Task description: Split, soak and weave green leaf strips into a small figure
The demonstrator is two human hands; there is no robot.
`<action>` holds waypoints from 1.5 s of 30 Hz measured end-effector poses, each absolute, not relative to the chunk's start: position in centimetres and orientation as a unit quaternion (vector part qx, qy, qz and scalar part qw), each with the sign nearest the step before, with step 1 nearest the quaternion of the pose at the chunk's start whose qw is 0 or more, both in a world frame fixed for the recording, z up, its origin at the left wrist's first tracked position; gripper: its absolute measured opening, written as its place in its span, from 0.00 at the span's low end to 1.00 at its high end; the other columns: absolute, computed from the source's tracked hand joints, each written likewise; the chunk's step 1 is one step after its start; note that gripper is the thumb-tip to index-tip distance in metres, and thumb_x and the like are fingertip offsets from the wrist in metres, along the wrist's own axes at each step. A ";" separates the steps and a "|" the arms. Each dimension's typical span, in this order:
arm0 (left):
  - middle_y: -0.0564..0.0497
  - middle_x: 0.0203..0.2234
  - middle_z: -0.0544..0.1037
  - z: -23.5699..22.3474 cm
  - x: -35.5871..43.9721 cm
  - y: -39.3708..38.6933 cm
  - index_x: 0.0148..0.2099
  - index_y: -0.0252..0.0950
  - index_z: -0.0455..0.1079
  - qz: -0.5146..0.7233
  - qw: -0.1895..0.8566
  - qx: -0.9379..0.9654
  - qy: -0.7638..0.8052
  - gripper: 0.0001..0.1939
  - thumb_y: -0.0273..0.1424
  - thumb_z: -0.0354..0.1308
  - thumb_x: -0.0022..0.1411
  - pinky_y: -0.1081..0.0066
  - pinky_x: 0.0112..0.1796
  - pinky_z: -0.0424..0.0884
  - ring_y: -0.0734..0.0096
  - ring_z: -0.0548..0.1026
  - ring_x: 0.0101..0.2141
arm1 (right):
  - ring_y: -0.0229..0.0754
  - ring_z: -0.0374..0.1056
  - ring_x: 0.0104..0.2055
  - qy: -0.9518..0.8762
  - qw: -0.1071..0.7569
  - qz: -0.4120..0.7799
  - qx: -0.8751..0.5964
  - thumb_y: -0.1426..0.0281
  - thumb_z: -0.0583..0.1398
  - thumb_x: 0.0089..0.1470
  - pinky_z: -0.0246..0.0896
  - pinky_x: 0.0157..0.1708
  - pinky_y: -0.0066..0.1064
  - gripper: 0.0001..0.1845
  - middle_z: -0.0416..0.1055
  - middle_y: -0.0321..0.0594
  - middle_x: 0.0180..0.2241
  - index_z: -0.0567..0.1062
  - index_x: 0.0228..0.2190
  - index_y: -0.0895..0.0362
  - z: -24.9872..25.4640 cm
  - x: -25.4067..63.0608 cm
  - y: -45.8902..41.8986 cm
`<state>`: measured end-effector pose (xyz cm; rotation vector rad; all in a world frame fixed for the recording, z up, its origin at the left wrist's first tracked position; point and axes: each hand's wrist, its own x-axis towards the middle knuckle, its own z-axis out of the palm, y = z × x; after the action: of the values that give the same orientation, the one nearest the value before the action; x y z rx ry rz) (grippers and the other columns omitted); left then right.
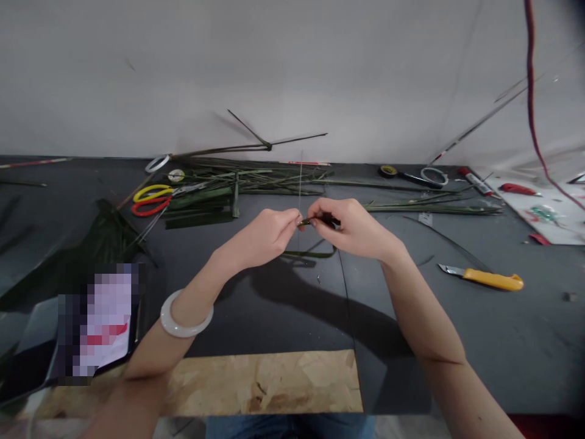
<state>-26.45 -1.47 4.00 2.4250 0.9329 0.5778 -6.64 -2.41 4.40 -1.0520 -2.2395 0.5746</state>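
Apparently at a fine shaping step, the left hand (272,235) and right hand (350,222) pinch a narrow green strip (306,222) in their fingers (289,216) above the bench (475,347), between its front and back edges, the next move likely calling for steady tension.

Scissors (172,191): beyond the left hand (276,231), to its left;
Knife (485,277): yellow-handled; right of the right hand (348,225);
Marker (478,182): red and white; farther right, beyond that hand;
Cord (531,85): dark red; hanging right of both hands;
Screen (107,317): blurred; left of both hands
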 end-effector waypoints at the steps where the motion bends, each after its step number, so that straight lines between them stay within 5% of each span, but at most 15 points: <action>1: 0.56 0.19 0.63 4.0 -26.4 -1.5 0.29 0.36 0.58 0.223 0.230 0.884 0.340 0.12 0.26 0.42 0.66 0.74 0.26 0.56 0.77 0.61 0.20 | 0.32 0.57 0.23 -0.838 0.304 0.220 -0.396 0.73 0.55 0.54 0.52 0.25 0.25 0.07 0.69 0.36 0.24 0.73 0.30 0.59 4.4 -6.7 -2.4; 8: 0.54 0.18 0.66 3.7 -25.9 -1.7 0.27 0.34 0.63 0.265 0.181 0.875 0.362 0.16 0.29 0.43 0.67 0.73 0.26 0.58 0.76 0.64 0.20 | 0.36 0.66 0.27 -0.803 0.324 0.242 -0.438 0.70 0.60 0.53 0.56 0.27 0.27 0.06 0.75 0.39 0.27 0.76 0.30 0.59 4.2 -7.0 -2.3; 13: 0.47 0.28 0.76 3.5 -25.9 -2.1 0.45 0.30 0.72 0.308 0.172 0.862 0.364 0.17 0.30 0.43 0.67 0.73 0.30 0.65 0.71 0.73 0.28 | 0.38 0.71 0.31 -0.794 0.351 0.286 -0.406 0.71 0.59 0.52 0.62 0.31 0.28 0.09 0.78 0.39 0.32 0.80 0.32 0.57 3.9 -7.1 -2.2; 16: 0.51 0.23 0.76 3.7 -26.1 -2.0 0.53 0.32 0.71 0.320 0.226 0.846 0.361 0.19 0.33 0.44 0.68 0.76 0.25 0.64 0.75 0.69 0.21 | 0.38 0.70 0.30 -0.790 0.355 0.307 -0.396 0.72 0.58 0.53 0.62 0.31 0.28 0.10 0.78 0.37 0.31 0.81 0.31 0.56 3.9 -7.1 -2.2; 24: 0.52 0.23 0.75 3.7 -26.1 -1.9 0.53 0.34 0.71 0.320 0.364 0.793 0.369 0.22 0.40 0.44 0.68 0.78 0.21 0.63 0.79 0.67 0.17 | 0.37 0.69 0.30 -0.770 0.363 0.360 -0.383 0.75 0.57 0.50 0.63 0.32 0.28 0.10 0.77 0.38 0.29 0.80 0.29 0.58 4.1 -7.3 -2.4; 33: 0.45 0.33 0.81 4.8 -27.5 -1.0 0.48 0.32 0.75 0.356 0.421 0.722 0.417 0.24 0.46 0.55 0.60 0.73 0.35 0.73 0.68 0.78 0.33 | 0.35 0.64 0.24 -0.761 0.356 0.327 -0.432 0.72 0.59 0.48 0.57 0.24 0.26 0.08 0.75 0.38 0.25 0.79 0.29 0.61 4.2 -7.1 -2.3; 38: 0.47 0.32 0.82 5.0 -28.0 -0.7 0.40 0.35 0.79 0.300 0.425 0.733 0.438 0.18 0.41 0.66 0.50 0.72 0.35 0.74 0.63 0.79 0.34 | 0.34 0.62 0.23 -0.764 0.353 0.334 -0.425 0.71 0.60 0.48 0.55 0.23 0.26 0.08 0.73 0.37 0.22 0.79 0.28 0.60 4.2 -7.1 -2.4; 45: 0.49 0.29 0.82 4.9 -27.4 -1.0 0.37 0.35 0.80 0.288 0.457 0.725 0.427 0.12 0.33 0.66 0.49 0.71 0.35 0.75 0.64 0.79 0.32 | 0.33 0.63 0.22 -0.768 0.344 0.343 -0.419 0.70 0.60 0.49 0.55 0.23 0.26 0.08 0.73 0.37 0.22 0.79 0.28 0.60 4.1 -7.2 -2.5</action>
<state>-27.41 -0.95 4.85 1.7856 1.0530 0.7102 -7.23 -2.48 4.13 -1.0877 -1.9940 0.8899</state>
